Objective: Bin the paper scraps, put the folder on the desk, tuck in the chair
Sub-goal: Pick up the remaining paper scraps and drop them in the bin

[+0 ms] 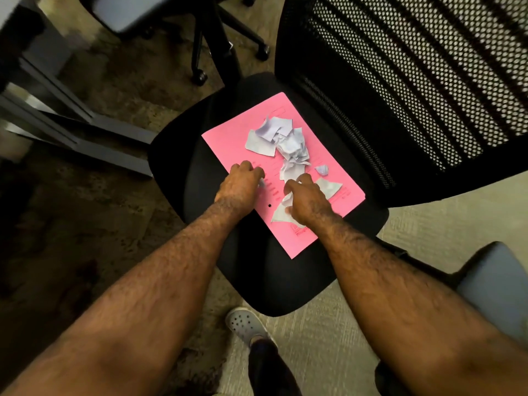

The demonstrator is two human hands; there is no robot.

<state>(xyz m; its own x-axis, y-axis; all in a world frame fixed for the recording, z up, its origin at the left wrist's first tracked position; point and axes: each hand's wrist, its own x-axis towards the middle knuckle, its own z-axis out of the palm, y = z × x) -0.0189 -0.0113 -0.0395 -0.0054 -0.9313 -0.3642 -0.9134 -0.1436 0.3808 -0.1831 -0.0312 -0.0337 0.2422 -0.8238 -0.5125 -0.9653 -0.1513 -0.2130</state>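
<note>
A pink folder [228,138] lies flat on the black seat of an office chair [200,178]. Several torn and crumpled white paper scraps [283,141] are strewn over the folder. My left hand [243,184] rests on the folder's left part with its fingers curled down; a small scrap shows at its fingertips. My right hand [305,201] is closed around a white paper scrap [281,212] near the folder's front. One tiny crumpled scrap [322,169] lies apart to the right.
The chair's mesh backrest [414,81] stands at the right. A second chair's base and castors [228,47] are behind. Grey desk legs [85,132] run along the left. A padded armrest [494,281] is at the lower right. My shoe [245,324] stands on carpet.
</note>
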